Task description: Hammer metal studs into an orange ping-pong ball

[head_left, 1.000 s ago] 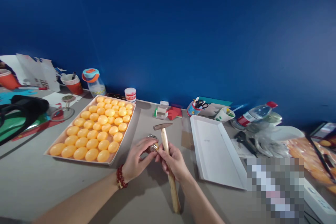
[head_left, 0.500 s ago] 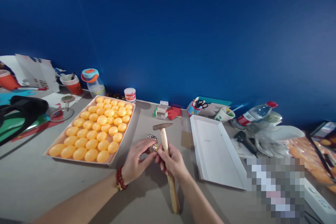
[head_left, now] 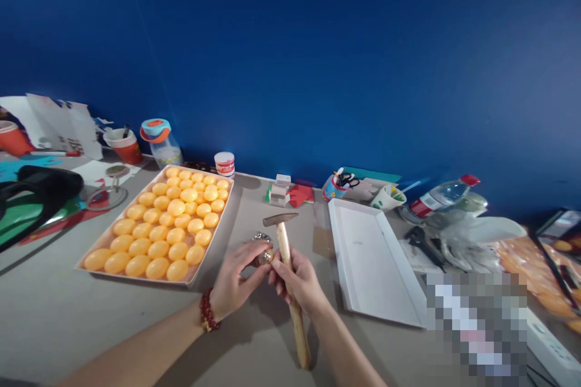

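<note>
In the middle of the table, my left hand (head_left: 240, 275) is closed around a shiny silver, crinkled foil-like lump (head_left: 264, 256), partly hidden by the fingers; a yellowish patch shows on it. My right hand (head_left: 297, 281), just to the right, grips a hammer (head_left: 285, 245) by its pale wooden handle. The dark metal head points up and lies above the hand, while the handle's end reaches down toward me. Thumb and fingers of the right hand come close to the lump's right side; whether they touch it I cannot tell.
A shallow box of orange balls (head_left: 158, 233) lies at left, with a white box lid (head_left: 374, 260) at right. Behind stand a bottle with a blue lid (head_left: 161, 142), a white-lidded jar (head_left: 224, 163) and a pen cup (head_left: 334, 188). A plastic bottle (head_left: 442, 196) and glue gun (head_left: 424, 247) are farther right.
Almost nothing differs; the hammer head has shifted very slightly to the left. Both hands keep their holds.
</note>
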Demonstrator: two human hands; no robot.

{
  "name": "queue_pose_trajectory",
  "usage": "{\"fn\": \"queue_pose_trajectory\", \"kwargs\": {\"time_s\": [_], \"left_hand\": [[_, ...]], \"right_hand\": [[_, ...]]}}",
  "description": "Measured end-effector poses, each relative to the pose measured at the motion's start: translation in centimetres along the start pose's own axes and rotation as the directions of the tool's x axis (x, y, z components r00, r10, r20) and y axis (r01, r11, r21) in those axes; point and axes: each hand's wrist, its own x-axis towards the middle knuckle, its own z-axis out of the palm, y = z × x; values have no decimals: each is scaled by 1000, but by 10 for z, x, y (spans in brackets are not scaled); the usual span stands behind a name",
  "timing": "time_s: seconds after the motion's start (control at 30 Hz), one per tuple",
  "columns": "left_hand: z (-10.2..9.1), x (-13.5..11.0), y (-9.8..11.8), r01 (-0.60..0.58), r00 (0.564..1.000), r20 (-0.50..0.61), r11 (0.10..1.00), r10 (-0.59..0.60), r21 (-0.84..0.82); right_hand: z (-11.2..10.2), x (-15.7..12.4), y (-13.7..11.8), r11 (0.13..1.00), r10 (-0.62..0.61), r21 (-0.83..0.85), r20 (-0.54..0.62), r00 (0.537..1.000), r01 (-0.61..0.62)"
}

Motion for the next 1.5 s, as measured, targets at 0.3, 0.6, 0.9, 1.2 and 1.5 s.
{"fn": "queue_pose_trajectory", "kwargs": {"time_s": [0.3, 0.6, 0.9, 1.2, 1.5], "left_hand": [[-2, 0, -1, -35, 999, 9, 999, 35, 26], [-1, -2, -3, -34, 999, 24, 998, 33, 46], [-2, -1, -1, -40, 998, 45, 998, 37, 56], [-2, -1, -2, -15, 998, 59, 997, 11, 72], [-1, -2, -2, -41, 998, 47, 995, 37, 96]], "right_hand": [[2, -2, 0, 999, 28, 38, -23, 999, -27], [3, -1, 0, 999, 27, 32, -30, 999, -26], [0, -1, -2, 999, 33, 37, -21, 999, -33], [1, -1, -4, 1000, 26, -2, -39, 999, -26], [3, -2, -4, 999, 39, 12, -54, 998, -38]]}}
